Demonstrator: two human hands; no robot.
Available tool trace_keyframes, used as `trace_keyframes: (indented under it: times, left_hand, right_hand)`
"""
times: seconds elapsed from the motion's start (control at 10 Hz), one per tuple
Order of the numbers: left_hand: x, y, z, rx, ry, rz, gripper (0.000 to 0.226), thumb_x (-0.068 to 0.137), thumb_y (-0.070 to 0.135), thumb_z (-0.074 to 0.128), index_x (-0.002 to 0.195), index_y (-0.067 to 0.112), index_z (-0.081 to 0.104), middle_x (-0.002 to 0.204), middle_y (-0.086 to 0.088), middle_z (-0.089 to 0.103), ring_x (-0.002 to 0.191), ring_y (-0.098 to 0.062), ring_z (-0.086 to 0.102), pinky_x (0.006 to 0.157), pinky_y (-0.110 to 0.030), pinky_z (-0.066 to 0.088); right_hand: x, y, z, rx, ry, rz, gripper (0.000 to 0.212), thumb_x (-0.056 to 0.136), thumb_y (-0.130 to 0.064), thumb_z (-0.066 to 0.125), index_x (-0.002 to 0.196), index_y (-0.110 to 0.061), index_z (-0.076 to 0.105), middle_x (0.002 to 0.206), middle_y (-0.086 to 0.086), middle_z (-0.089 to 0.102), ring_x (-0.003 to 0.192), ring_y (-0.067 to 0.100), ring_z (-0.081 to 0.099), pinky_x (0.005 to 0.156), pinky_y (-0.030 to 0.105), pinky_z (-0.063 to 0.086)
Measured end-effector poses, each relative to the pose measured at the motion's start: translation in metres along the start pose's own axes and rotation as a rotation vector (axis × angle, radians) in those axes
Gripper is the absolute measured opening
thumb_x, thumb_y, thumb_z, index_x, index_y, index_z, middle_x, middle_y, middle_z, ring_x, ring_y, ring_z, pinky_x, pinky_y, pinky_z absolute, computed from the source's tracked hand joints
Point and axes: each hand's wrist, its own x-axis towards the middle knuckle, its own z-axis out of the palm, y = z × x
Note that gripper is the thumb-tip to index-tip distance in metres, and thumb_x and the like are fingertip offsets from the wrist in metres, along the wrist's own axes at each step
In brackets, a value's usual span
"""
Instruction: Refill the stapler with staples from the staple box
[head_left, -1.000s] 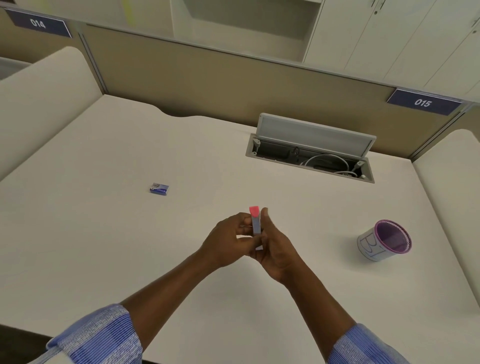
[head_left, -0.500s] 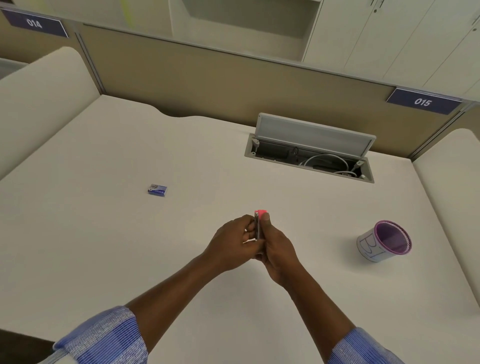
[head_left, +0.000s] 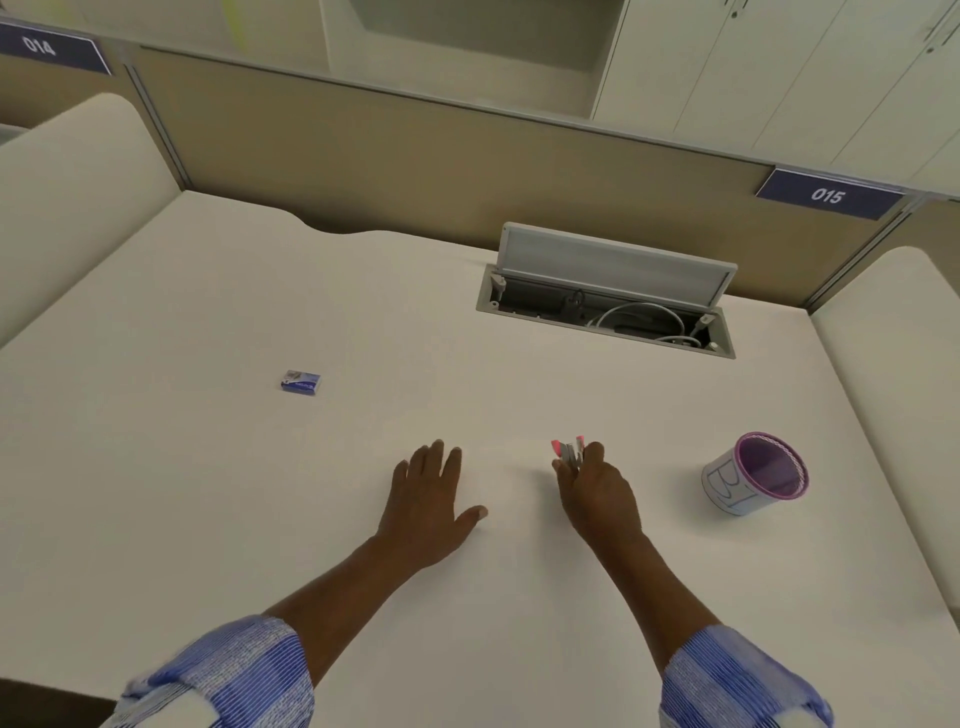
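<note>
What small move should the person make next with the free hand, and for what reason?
Probably the left hand should reach forward and to the left to pick up the staple box. That hand is open and holds nothing, while the right hand grips the stapler. The box lies apart on the table, on the left hand's side.

Staple box (head_left: 301, 382) left, apparent stapler (head_left: 570, 451) right

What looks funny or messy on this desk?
Only the cable hatch at the back: its flap stands propped open, showing loose white cables coiled inside. Nothing looks spilled or broken. The staple box lies well away from the stapler in the right hand.
</note>
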Motion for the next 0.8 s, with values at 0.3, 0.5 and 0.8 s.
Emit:
trace_keyframes:
  times: [0.3, 0.5, 0.8]
  left_hand:
    - [-0.012, -0.006, 0.021, 0.076, -0.001, -0.004, 0.088, 0.093, 0.067, 0.021, 0.156, 0.006, 0.032, 0.165, -0.023, 0.024, 0.151, -0.041, 0.027, 0.12, -0.056, 0.027]
    - [-0.015, -0.007, 0.026, 0.076, 0.02, 0.016, 0.084, 0.095, 0.063, 0.026, 0.152, 0.004, 0.041, 0.161, -0.025, 0.031, 0.147, -0.044, 0.036, 0.116, -0.06, 0.034]
    - [-0.013, -0.012, 0.034, 0.058, 0.041, 0.041, 0.085, 0.096, 0.065, 0.022, 0.158, 0.007, 0.028, 0.167, -0.021, 0.016, 0.154, -0.039, 0.019, 0.123, -0.054, 0.022]
  right_hand:
    - [0.015, 0.039, 0.012, -0.16, -0.07, 0.158, 0.046, 0.095, -0.045, 0.063, 0.106, -0.002, 0.055, 0.085, 0.019, 0.073, 0.078, 0.038, 0.073, 0.06, 0.035, 0.043]
    - [0.02, 0.051, 0.02, -0.198, -0.077, 0.187, 0.048, 0.095, -0.055, 0.06, 0.104, -0.008, 0.057, 0.086, 0.012, 0.076, 0.08, 0.033, 0.075, 0.061, 0.031, 0.038]
    - [0.002, 0.033, 0.011, -0.103, 0.22, -0.051, 0.054, 0.091, -0.053, 0.064, 0.113, -0.004, 0.06, 0.096, 0.016, 0.065, 0.085, 0.039, 0.063, 0.067, 0.043, 0.051]
